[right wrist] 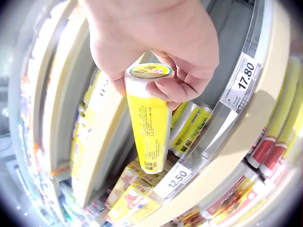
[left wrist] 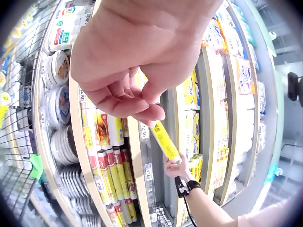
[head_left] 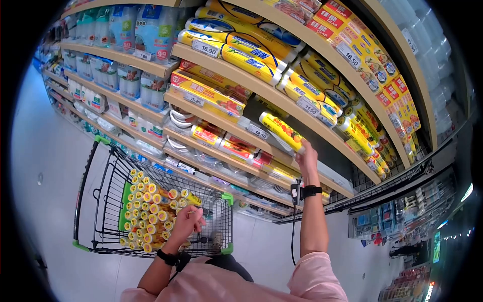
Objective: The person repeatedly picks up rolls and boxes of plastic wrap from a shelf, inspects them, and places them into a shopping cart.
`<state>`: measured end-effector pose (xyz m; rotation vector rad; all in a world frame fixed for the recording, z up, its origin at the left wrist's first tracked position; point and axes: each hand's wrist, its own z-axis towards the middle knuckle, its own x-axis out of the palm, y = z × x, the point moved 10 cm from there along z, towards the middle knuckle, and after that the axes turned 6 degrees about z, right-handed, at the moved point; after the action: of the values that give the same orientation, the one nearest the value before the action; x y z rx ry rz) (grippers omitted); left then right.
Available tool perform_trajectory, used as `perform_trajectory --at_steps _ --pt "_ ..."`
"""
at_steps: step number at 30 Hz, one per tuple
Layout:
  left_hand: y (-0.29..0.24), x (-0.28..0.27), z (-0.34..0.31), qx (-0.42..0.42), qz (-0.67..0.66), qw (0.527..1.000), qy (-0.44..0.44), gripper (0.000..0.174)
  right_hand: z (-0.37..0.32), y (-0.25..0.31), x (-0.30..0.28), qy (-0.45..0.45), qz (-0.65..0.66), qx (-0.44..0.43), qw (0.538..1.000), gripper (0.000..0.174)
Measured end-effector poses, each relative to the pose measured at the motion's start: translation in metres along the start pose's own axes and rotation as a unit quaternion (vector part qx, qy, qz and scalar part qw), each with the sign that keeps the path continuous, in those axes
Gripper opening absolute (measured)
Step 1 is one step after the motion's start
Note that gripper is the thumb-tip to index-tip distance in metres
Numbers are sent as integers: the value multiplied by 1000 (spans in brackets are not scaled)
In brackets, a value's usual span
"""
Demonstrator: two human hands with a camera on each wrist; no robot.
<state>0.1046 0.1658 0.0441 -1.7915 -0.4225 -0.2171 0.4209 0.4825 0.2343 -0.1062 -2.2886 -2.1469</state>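
Note:
My right hand (head_left: 307,157) grips one end of a yellow plastic-wrapped roll (head_left: 280,130) at a shelf in the head view. In the right wrist view, the thumb and curled fingers go round the end of the roll (right wrist: 150,127), near its round label. The rest of it points away from the palm, over the shelf edge. My left hand (head_left: 187,221) hangs over the cart (head_left: 227,221), its fingers loosely curled and holding nothing. Below and beside that hand, many similar yellow rolls (head_left: 151,206) lie stacked in the cart, ends up.
Shelves hold yellow rolls (head_left: 251,58), yellow boxes (head_left: 206,95), and plates (left wrist: 57,106). Price tags (right wrist: 179,180) line the shelf edges. Two more yellow rolls (right wrist: 189,130) lie on the shelf behind the right hand. Floor (head_left: 60,201) shows left of the cart.

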Motion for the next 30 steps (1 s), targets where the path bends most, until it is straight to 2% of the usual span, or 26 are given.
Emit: perform_trajectory --at_steps 2,4,6,9,10,11,12,14,15,19,22,25,26,27,30 --pt "3 -3 0 -6 -47 999 15 23 -41 0 1 18 67 0 998 37" --pt "-3 -5 -2 4 -22 1000 8 24 -81 -3 7 48 137 -8 989 34" --pt "-18 -2 2 36 6 999 8 22 -117 -17 15 64 158 22 985 32" --pt "-45 9 4 56 -40 997 27 18 -155 -46 27 94 171 51 979 35" --pt "-56 11 5 61 -58 996 29 19 -168 -53 31 90 181 57 978 36" --pt "-62 16 8 69 -64 993 70 31 -180 -61 38 94 185 67 976 36" --pt "-67 18 10 63 -62 994 71 33 -189 -69 42 97 189 77 974 36" --pt "-74 30 14 46 -60 994 74 37 -201 -90 45 133 161 87 974 38" --pt "-79 36 15 55 -70 992 94 48 -206 -97 45 130 158 91 975 38" --pt "-88 48 18 44 -69 992 92 56 -228 -103 49 116 207 99 966 35" --pt "-86 51 20 60 -58 992 94 53 -233 -107 45 121 208 99 966 36" --pt "-89 46 17 72 -79 990 96 43 -237 -104 50 167 227 101 954 33" --pt "-92 46 17 82 -87 988 103 41 -237 -100 50 157 227 89 957 31" --pt "-96 45 15 84 -99 986 102 47 -240 -94 52 147 226 77 960 31" --pt "-107 46 8 127 -115 979 114 51 -237 -93 53 153 259 64 952 33"
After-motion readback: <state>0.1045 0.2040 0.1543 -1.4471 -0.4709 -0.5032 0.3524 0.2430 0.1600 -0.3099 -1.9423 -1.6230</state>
